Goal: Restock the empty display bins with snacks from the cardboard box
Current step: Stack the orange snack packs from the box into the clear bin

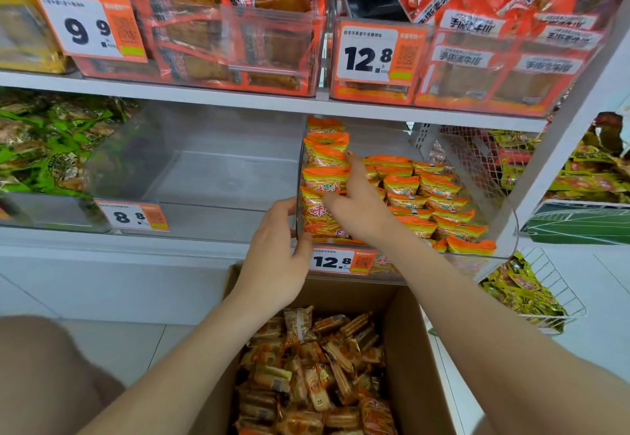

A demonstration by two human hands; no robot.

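Orange-and-yellow snack packets (439, 192) sit in the right-hand clear plastic display bin (513, 230) on the lower shelf. Some lie in rows, and a column stands upright against the bin's left wall. The right hand (358, 206) is inside that bin, forefinger straight up and thumb stretched out, pressed flat against the upright column: touching, nothing clasped. The left hand (276, 257) is at the bin's front left corner, fingers curled round the wall's edge and thumb on the front, gripping it. Just beside the thumb, a white-and-orange price tag reading 12.8 (341, 261) hangs on the bin's front. To the left, touching this bin, is an empty clear plastic bin (221, 179) with a smaller tag reading 8.8 (136, 217). Below both forearms the open brown cardboard box (405, 349) stands on the floor, heaped with small brown-and-orange wrapped snacks (306, 373). On the shelf above, red packs (266, 42) fill their bins. Green packets (44, 148) are piled at far left, and yellow packets (521, 295) lie in a white wire basket (559, 301) at right.
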